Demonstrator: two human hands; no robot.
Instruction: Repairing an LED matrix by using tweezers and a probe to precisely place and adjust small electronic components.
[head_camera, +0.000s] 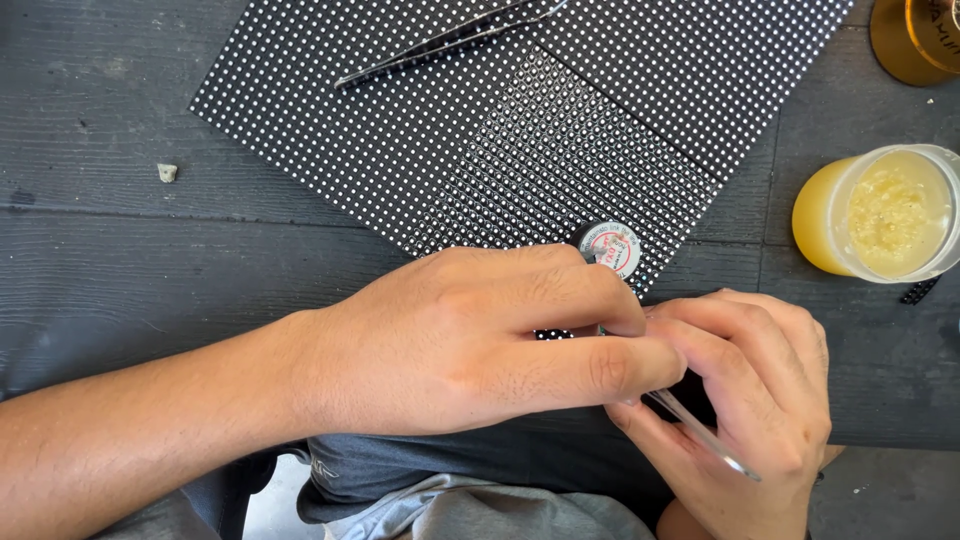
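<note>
Containers: 1 clear jar (880, 212) at the right of the dark wood-grain counter (120, 270), lying with its mouth toward the camera, yellow walled, holding a pale, lumpy yellow paste. A 2nd amber vessel (912, 38) sits at the top right corner, contents not discernible.

Materials: a flat black panel (520, 110) covered in a regular grid of small white dots lies on the counter, made of several rectangular sections butted together. Metal tweezers (440, 42) rest on its upper part, untouched. A small round spool (610, 248) with a white and red label sits at the panel's near edge, just beyond the left hand's knuckles. A small pale chip (167, 172) lies alone at the left.

Hands: the left hand (480, 335) reaches across, palm down, fingers extended together and pinched toward the right hand. The right hand (750, 400) is curled, its fingers clenched on a thin clear rod-like tool (705, 438) that slants down to the right. Both hands meet at the counter's near edge.
</note>
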